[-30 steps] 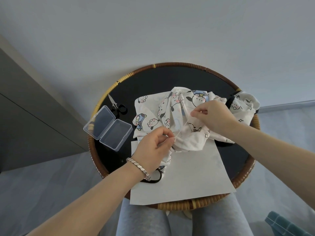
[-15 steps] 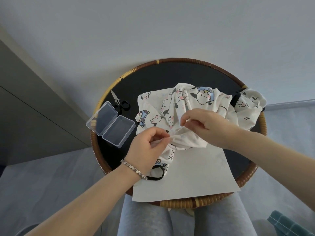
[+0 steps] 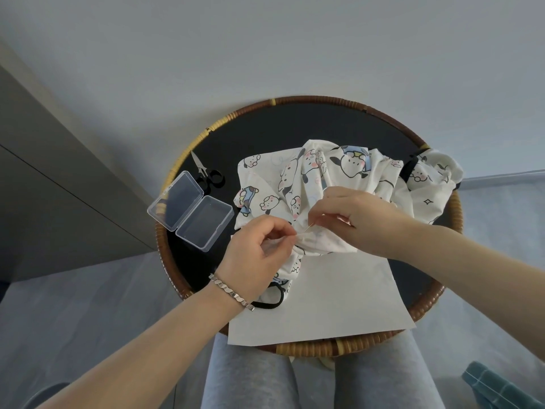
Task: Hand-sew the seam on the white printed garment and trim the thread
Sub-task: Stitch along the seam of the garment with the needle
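Mid-stitch; seam not done, thread not trimmed yet. Garment [image 3: 348,184] sits bunched on the round table [image 3: 295,128], near part lying on a white paper sheet [image 3: 324,305], far right part at the rim.

Left grip [image 3: 259,252] pinches a fold of fabric btwn thumb and forefinger, just left of the work point. Right grip [image 3: 356,219] pinches the needle [image 3: 308,228] near its back end, tip aimed into the fold right beside the left fingertips. Thread too fine to see, so can't tell the slack.

How I'd run this stitch:
- Hold the fold taut w/ the left pinch so both layers line up.
- Enter close to the edge, small bite, shallow angle.
- Left fingertip is v. close to the tip, so prick risk. Slide it back a bit before pushing thru.
- Pull thread snug, not tight. Fabric looks thin and prob puckers.
- Watch for catching extra layers from the bunch underneath.

Scissors [image 3: 206,175] lie blades together near the table's left edge, behind the open clear box [image 3: 191,211], well apart from both hands. Fine, since they're needed only after knotting.
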A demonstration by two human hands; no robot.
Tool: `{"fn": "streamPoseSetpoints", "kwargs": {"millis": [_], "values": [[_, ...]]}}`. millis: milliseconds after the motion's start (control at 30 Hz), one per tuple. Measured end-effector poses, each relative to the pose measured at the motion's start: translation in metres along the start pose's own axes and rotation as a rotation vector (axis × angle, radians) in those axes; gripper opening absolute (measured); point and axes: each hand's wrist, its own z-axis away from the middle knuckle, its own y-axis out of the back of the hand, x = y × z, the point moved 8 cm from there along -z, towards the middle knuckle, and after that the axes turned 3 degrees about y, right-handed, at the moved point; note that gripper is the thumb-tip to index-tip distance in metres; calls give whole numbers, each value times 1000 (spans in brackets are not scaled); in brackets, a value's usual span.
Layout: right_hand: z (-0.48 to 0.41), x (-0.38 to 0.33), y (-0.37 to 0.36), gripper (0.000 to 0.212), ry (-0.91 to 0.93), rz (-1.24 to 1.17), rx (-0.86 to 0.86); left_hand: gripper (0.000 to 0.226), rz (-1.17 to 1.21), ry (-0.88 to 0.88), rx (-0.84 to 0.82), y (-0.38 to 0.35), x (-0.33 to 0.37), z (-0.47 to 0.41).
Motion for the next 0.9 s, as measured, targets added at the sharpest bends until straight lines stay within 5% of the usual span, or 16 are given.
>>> {"fn": "streamPoseSetpoints", "kwargs": {"millis": [600,900], "values": [[3,-6,-15,18,77,-311,-4,27,29,-7,-218,-9,2,-4],[12,0,-23,23,-52,-415,70,21,221,117,-213,-15,-13,-12]]}}
